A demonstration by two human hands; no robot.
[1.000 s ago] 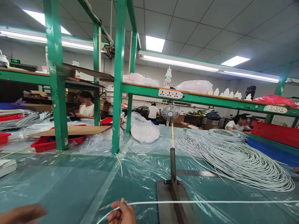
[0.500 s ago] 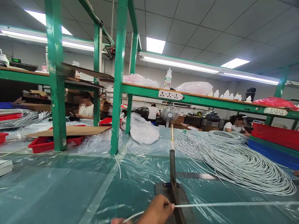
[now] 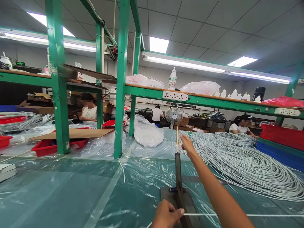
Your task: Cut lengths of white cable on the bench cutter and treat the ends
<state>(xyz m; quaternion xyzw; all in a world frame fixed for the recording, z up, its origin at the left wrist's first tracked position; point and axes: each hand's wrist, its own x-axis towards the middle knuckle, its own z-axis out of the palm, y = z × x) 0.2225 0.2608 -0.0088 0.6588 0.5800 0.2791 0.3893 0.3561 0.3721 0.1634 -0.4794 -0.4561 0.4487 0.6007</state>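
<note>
Since half a second ago my right hand (image 3: 187, 143) has come up from out of view and reached forward to the top of the cutter lever (image 3: 177, 158), while my left hand (image 3: 167, 215) has stayed low at the cutter base (image 3: 187, 202).

Item 1, left hand: closed in a pinch on the white cable (image 3: 237, 215), thumb and fingers tight on it just left of the blade; the cable runs taut from there to the right edge of the view.

Item 2, cutter lever: upright, one, with a pale handle at the top. Right hand is beside and touching that handle; whether the fingers have wrapped round it I cannot tell.

Handling note, as I judge it: keep the cable square across the base and pulled straight, hold the pinching fingers clear of the blade line, and get a full grip on the handle before pressing down.

Count, left to right: red trays (image 3: 47, 147) on the neighbouring counter, at least two; green uprights (image 3: 120, 95) near me, four; one filled clear plastic bag (image 3: 148, 134); one desk fan (image 3: 174, 115); one large cable coil (image 3: 249, 167) on the plastic-covered counter (image 3: 59, 196); three other people at the benches behind.
</note>
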